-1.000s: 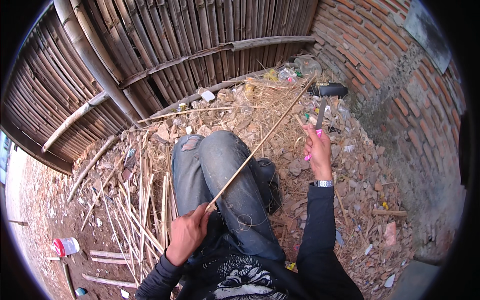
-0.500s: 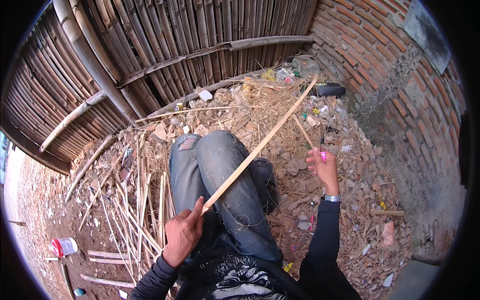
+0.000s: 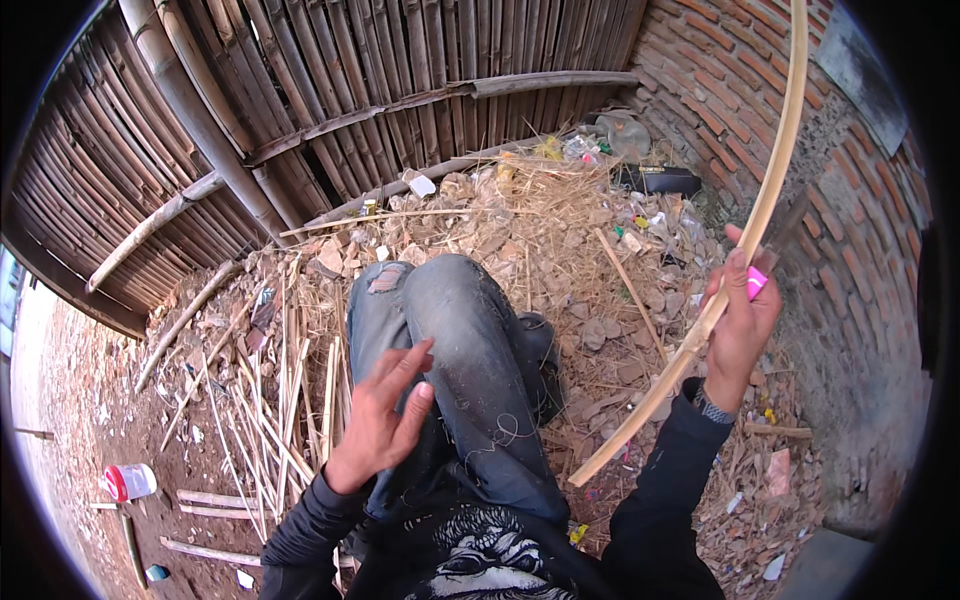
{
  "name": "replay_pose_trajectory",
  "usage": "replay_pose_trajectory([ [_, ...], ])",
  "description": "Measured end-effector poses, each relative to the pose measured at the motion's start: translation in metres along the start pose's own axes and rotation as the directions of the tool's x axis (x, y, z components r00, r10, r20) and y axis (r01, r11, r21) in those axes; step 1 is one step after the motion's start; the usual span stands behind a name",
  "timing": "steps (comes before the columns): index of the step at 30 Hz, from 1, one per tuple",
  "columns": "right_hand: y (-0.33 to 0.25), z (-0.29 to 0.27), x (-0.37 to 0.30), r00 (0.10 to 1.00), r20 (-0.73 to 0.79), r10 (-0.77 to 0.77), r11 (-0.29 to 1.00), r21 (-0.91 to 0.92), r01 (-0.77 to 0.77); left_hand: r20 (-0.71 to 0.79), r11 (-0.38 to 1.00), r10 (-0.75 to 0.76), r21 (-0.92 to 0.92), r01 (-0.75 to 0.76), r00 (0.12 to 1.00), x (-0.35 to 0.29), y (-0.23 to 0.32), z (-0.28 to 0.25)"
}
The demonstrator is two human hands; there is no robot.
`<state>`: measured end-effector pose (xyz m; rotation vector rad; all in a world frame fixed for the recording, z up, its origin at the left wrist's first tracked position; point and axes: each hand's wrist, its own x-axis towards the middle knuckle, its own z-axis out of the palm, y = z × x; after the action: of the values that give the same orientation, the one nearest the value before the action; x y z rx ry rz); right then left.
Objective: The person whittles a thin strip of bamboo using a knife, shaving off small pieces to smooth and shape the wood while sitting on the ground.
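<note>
Amid rubble (image 3: 598,332) and straw (image 3: 560,205), the right hand (image 3: 741,335) grips strip (image 3: 768,192) and knife (image 3: 757,284), the left hand (image 3: 382,420) spread, empty.

bamboo strip (image 3: 767,198) in right grip (image 3: 743,325)

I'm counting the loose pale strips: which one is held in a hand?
The long, curved strip in the right hand, crossing in front of the brick wall; the other pale strips lie on the ground, many left of the knees.

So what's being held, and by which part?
The right hand grips the bamboo strip partway along its length, plus the pink-handled knife by its handle. The left hand holds nothing.
</note>
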<state>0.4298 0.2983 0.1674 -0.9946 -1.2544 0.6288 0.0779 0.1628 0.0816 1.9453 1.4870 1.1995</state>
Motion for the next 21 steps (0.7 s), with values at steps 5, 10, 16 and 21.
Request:
replay_pose_trajectory([
  [5,0.044,-0.100,0.066,1.000,-0.003,0.016,0.890,-0.455,-0.016,-0.461,0.875,-0.404,0.056,0.480,0.790,-0.070,-0.147,-0.060],
  [10,0.171,-0.201,0.063,0.891,-0.123,0.436,0.182,-0.958,-0.222,-0.272,0.526,-0.785,0.182,0.831,0.556,-0.255,-0.306,-0.036],
  [16,0.276,-0.175,-0.012,0.727,-0.161,0.668,0.425,-0.719,-0.550,-0.128,0.308,-0.909,0.436,0.846,0.396,-0.365,-0.358,0.030],
  [21,0.281,-0.103,-0.044,0.570,-0.009,0.821,0.363,-0.763,-0.535,-0.168,0.178,-0.941,0.497,0.849,0.295,-0.342,-0.358,0.043],
])
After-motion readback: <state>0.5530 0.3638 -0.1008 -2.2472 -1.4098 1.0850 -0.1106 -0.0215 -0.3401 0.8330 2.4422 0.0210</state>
